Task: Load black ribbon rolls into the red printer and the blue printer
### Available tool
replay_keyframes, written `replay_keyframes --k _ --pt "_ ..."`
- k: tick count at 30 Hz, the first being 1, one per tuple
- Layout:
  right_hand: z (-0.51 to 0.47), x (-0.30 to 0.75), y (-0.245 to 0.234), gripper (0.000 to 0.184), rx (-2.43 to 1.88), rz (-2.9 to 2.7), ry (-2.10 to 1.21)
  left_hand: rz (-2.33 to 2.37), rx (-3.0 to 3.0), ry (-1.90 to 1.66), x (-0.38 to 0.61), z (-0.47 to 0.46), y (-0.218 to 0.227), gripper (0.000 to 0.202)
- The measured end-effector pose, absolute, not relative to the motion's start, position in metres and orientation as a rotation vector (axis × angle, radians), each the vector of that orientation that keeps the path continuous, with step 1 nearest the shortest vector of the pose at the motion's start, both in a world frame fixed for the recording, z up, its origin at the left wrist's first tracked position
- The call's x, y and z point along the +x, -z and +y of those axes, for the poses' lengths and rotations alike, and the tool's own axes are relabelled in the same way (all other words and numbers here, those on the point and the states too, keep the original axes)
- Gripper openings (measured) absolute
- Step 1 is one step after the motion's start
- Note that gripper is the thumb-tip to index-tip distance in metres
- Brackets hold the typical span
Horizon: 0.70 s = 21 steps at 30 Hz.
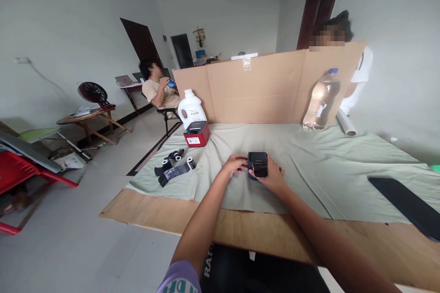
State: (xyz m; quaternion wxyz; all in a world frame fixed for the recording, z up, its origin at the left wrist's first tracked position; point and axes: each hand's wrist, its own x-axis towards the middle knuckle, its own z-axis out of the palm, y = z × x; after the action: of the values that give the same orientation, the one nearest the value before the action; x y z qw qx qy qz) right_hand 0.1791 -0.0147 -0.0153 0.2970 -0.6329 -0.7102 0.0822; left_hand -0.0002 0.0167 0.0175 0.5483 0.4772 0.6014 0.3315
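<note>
A small black boxy device, which looks like a portable label printer [257, 157], rests on the pale green cloth [220, 146] in front of me. My right hand [274, 176] wraps around its right side and near edge, with the thumb at the front. On its other side is my left hand [236, 165], fingers stretched toward the box and the tips at or against its left face. Some of those fingertips are hard to make out. Farther left on the cloth lie several black ribbon rolls [177, 171], one partly unrolled.
A red and black box [196, 134] stands before a white jug [191, 107]. Behind them rises a cardboard panel [254, 89]. A large water bottle [323, 100] and a white roll [346, 123] are at right, a dark phone-like slab [405, 203] nearer. Two people sit beyond.
</note>
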Motion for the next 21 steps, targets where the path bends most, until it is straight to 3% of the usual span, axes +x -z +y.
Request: replay_keyframes --k 21 --pt "-0.012 0.179 0.018 0.097 -1.647 -1.876 -0.292 1.47 1.095 -0.695 0.003 0.02 -0.028 0.015"
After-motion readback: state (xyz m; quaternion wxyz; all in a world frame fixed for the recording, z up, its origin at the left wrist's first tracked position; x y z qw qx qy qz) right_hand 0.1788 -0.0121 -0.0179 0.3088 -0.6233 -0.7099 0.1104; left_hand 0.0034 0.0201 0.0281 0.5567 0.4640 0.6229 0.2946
